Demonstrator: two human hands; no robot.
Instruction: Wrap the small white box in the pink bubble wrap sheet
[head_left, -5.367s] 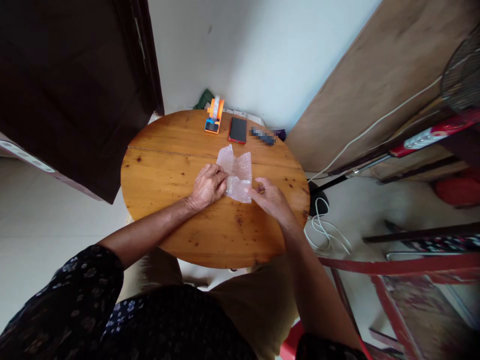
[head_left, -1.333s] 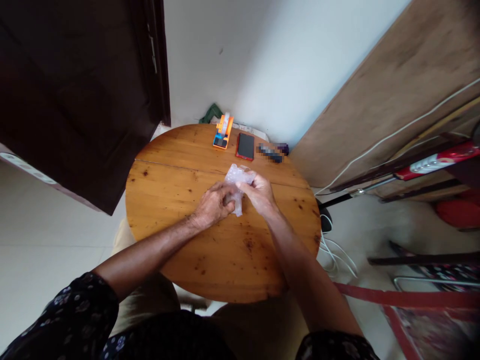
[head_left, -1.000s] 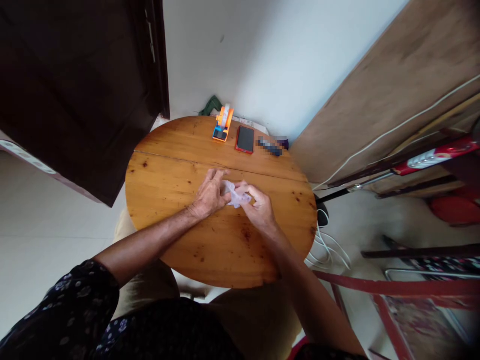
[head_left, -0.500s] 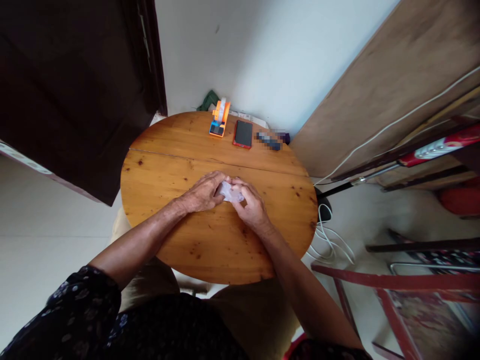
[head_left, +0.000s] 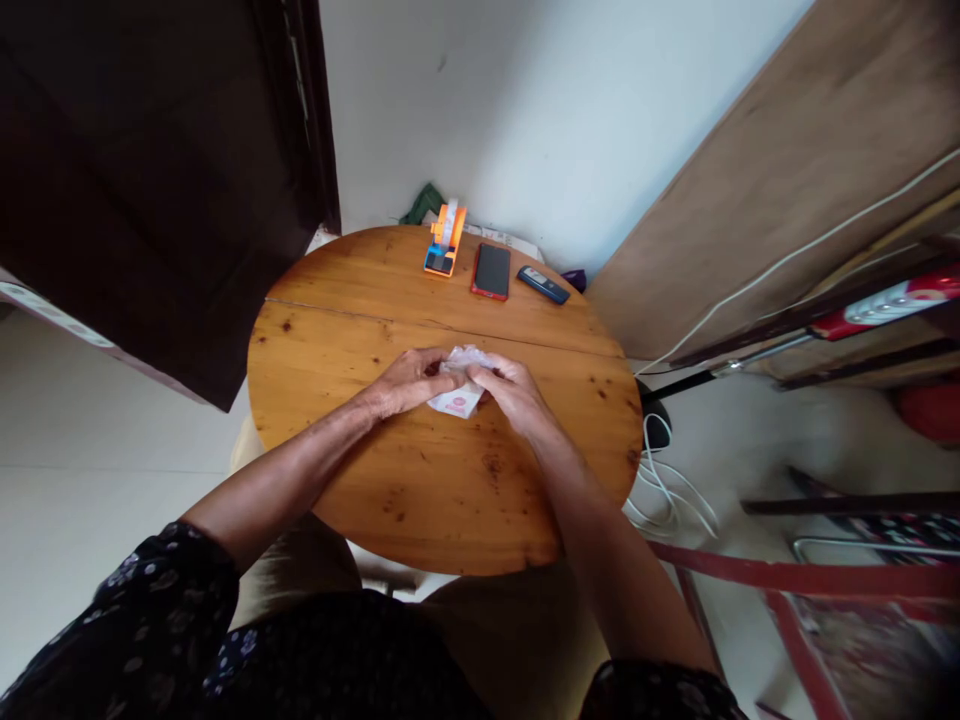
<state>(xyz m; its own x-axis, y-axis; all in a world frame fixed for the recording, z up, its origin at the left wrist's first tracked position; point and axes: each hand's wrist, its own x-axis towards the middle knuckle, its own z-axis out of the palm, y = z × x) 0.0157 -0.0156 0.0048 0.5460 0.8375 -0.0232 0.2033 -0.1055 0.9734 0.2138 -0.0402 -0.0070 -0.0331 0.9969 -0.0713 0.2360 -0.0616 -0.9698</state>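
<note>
A small bundle wrapped in clear bubble wrap point(head_left: 458, 393) lies at the middle of the round wooden table point(head_left: 352, 340). A pale item with a reddish mark shows through the wrap at its near end. My left hand point(head_left: 401, 378) grips the bundle from the left, and my right hand point(head_left: 514, 388) grips it from the right. Both hands rest on the tabletop with their fingers curled over the wrap.
At the table's far edge stand an orange tape dispenser point(head_left: 445, 240), a red-cased phone point(head_left: 492, 270) and a dark remote point(head_left: 543, 285). A dark wooden door point(head_left: 150, 170) hangs at the left. White cables point(head_left: 667, 495) lie on the floor at the right.
The flat sheet of bubble wrap has been folded into a compact bundle. Both hands have closed in on it, and its near end now sticks out toward me.
</note>
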